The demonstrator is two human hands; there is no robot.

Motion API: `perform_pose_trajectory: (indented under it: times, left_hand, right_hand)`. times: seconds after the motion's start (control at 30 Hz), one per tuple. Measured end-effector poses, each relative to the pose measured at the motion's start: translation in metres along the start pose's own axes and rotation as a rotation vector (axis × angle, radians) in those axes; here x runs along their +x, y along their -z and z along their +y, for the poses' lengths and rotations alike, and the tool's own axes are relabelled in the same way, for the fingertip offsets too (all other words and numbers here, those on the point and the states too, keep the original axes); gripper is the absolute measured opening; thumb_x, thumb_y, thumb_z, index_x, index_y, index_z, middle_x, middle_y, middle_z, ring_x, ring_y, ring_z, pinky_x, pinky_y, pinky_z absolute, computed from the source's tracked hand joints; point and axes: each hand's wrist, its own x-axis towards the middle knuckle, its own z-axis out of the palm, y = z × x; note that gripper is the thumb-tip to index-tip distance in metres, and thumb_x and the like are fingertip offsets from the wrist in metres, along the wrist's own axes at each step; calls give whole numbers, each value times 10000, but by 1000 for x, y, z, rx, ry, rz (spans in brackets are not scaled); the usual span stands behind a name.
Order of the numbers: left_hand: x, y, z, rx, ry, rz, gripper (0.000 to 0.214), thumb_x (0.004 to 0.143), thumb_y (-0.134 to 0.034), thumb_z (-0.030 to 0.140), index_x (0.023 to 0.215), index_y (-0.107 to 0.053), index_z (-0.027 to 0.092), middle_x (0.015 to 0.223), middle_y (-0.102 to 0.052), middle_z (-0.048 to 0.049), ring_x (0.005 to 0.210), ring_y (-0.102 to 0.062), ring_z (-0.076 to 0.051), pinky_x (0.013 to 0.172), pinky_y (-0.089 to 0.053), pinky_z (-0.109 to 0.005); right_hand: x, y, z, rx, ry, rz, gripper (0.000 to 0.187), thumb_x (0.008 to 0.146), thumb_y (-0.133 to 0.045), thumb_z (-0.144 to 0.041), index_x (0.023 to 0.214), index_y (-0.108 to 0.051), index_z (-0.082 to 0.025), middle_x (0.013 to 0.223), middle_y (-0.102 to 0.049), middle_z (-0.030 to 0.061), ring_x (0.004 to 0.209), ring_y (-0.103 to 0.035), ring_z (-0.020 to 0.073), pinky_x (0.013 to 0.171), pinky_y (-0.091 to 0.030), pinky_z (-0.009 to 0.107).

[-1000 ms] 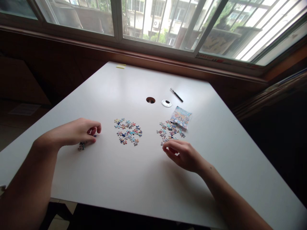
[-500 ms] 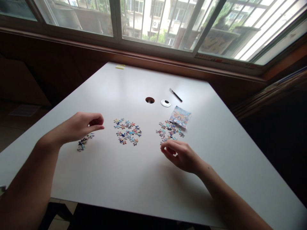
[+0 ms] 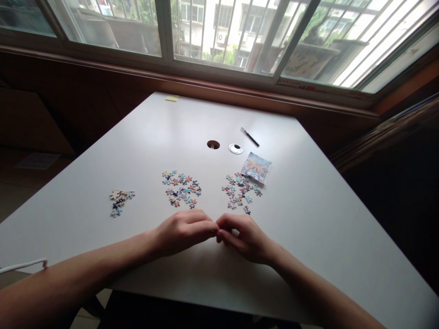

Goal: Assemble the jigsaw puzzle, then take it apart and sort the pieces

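My left hand (image 3: 188, 230) and my right hand (image 3: 242, 236) meet fingertip to fingertip near the front of the white table (image 3: 164, 278). Both are closed in a pinch; whatever lies between the fingers is hidden or too small to make out. Just beyond them a middle pile of jigsaw pieces (image 3: 183, 191) spreads out flat. A right pile of jigsaw pieces (image 3: 240, 188) lies past my right hand, with one loose jigsaw piece (image 3: 247, 210) at its near edge. To the left is a smaller cluster of jigsaw pieces (image 3: 120, 201).
A picture sheet or packet (image 3: 257, 168) touches the right pile. Behind it are a pen (image 3: 250, 137), a round grommet cover (image 3: 235, 148) and a cable hole (image 3: 213, 145). Yellow strips (image 3: 172, 98) lie at the far edge. A white cable (image 3: 24, 265) shows at left.
My left hand has moved right and nearer, from above the left cluster to my right hand's fingertips. My right hand has shifted slightly nearer and left, uncovering the loose piece.
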Motion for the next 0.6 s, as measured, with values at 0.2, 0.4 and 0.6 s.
perform_pose_trajectory:
  times: [0.2, 0.4, 0.6]
  left_hand:
    - [2, -1, 1, 55, -79, 30, 325, 901, -644, 103, 1221, -614, 153, 893, -718, -81, 785, -667, -155, 713, -560, -260]
    - [-1, -2, -5, -36, -27, 72, 316, 897, -664, 112, 1207, -655, 174, 903, -733, -84, 782, -682, -150, 703, -572, -253]
    - [-1, -3, -2, -155, 116, 176, 278, 872, -700, 110, 1138, -714, 189, 955, -736, -91, 817, -704, -144, 718, -592, -231]
  right_hand:
    - [-2, -9, 0, 67, -47, 25, 87, 901, -572, -131, 863, -628, -185, 634, -660, -36, 540, -589, 76, 570, -459, 173]
    - [1, -2, 0, 24, -11, 7, 89, 945, -569, -224, 915, -640, -181, 682, -685, -14, 590, -598, 90, 609, -465, 195]
    - [1, 1, -3, 47, -1, -2, 117, 940, -582, -239, 857, -634, -174, 658, -678, -7, 561, -564, 89, 581, -453, 202]
